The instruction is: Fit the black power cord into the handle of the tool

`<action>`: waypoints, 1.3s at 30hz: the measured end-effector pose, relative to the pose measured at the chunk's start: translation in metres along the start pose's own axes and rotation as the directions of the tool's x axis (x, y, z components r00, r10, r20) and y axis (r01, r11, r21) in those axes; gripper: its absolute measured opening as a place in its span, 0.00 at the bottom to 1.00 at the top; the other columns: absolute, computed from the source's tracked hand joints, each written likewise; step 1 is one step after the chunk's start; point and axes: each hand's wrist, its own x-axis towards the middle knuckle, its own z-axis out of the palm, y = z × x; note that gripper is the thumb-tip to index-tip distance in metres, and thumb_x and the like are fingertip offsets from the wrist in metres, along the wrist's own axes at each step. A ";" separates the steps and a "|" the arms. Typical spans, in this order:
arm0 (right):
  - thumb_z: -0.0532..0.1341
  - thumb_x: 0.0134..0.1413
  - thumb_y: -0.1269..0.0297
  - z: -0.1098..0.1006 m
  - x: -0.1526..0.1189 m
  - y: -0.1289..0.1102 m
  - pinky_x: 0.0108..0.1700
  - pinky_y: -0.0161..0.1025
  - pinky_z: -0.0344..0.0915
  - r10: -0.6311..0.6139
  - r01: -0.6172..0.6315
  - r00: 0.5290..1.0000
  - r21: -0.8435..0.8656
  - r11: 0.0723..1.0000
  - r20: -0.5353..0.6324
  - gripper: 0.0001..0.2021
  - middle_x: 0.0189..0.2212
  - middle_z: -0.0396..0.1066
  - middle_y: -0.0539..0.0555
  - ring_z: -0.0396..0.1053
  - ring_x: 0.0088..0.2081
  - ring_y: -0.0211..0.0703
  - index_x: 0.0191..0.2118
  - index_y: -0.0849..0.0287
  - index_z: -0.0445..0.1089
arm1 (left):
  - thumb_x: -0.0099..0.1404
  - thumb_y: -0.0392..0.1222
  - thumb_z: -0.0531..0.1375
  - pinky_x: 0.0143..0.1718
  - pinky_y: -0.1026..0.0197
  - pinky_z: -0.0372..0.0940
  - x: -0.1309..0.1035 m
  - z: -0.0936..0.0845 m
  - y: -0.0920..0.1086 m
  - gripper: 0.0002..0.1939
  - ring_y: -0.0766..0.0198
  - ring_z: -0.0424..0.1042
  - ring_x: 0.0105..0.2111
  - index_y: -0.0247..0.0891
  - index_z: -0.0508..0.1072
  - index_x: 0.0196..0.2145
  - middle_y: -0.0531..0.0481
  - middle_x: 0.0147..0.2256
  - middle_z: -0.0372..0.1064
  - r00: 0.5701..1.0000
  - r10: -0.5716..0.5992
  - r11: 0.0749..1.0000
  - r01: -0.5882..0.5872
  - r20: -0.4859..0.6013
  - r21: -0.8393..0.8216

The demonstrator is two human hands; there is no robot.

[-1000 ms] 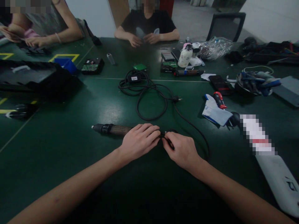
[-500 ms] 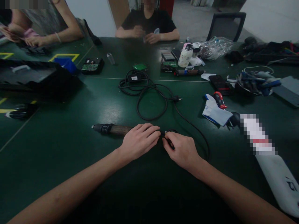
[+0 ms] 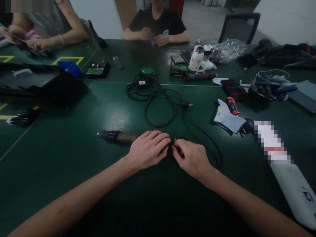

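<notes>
An electric screwdriver (image 3: 125, 137) with a brown body and black nose lies on the green table, its tip pointing left. My left hand (image 3: 149, 148) is closed over its rear end, fingers wrapped from above. Just to the right, my right hand (image 3: 191, 153) pinches the cable's connector at the tool's back end; the joint between the two is mostly hidden by my fingers. The black power cable (image 3: 160, 126) runs in loops beyond my hands, with an adapter box (image 3: 142, 82) and a plug (image 3: 187, 104) on it.
At right lie a white glove (image 3: 228, 118), a red-and-black screwdriver (image 3: 232, 106) and a long white object (image 3: 292, 187). A black tray (image 3: 32, 82) stands at left. Circuit boards (image 3: 97, 69), a patterned bottle (image 3: 196, 59) and two seated people (image 3: 156, 26) are farther back.
My hands stay at the screwdriver's rear end, with only a very slight shift of the fingers. The screwdriver and cable lie as before.
</notes>
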 end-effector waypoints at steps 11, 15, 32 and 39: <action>0.56 0.69 0.62 -0.001 0.000 0.000 0.32 0.37 0.52 0.007 -0.007 1.000 -0.016 1.000 0.001 0.08 0.35 0.73 0.51 0.65 0.29 0.37 0.38 0.58 0.67 | 0.72 0.42 0.57 0.51 0.53 0.67 -0.002 0.001 0.000 0.12 0.56 0.70 0.53 0.39 0.72 0.51 0.48 0.55 0.71 1.000 0.015 1.000 -0.015 0.014 0.009; 0.56 0.69 0.62 0.000 -0.001 0.001 0.32 0.38 0.52 0.006 -0.006 1.000 -0.013 1.000 0.002 0.08 0.35 0.73 0.51 0.65 0.29 0.37 0.38 0.58 0.67 | 0.73 0.43 0.57 0.50 0.54 0.67 -0.001 0.002 -0.001 0.09 0.57 0.71 0.52 0.40 0.73 0.47 0.49 0.53 0.73 1.000 0.003 1.000 -0.003 -0.017 0.018; 0.55 0.69 0.62 -0.001 0.000 0.000 0.32 0.37 0.53 0.005 -0.005 1.000 -0.008 1.000 0.007 0.08 0.35 0.73 0.51 0.65 0.29 0.37 0.39 0.58 0.67 | 0.73 0.42 0.56 0.51 0.53 0.67 -0.003 0.004 -0.002 0.11 0.57 0.70 0.53 0.40 0.73 0.50 0.50 0.54 0.72 0.999 0.020 1.000 -0.020 -0.027 0.003; 0.56 0.69 0.62 0.000 -0.001 0.001 0.32 0.37 0.53 -0.008 0.008 1.000 -0.004 1.000 0.000 0.08 0.35 0.73 0.51 0.66 0.29 0.37 0.38 0.58 0.67 | 0.73 0.44 0.57 0.50 0.52 0.67 -0.002 0.003 -0.001 0.13 0.56 0.70 0.53 0.41 0.72 0.52 0.49 0.56 0.71 1.000 0.010 1.000 -0.010 -0.008 0.015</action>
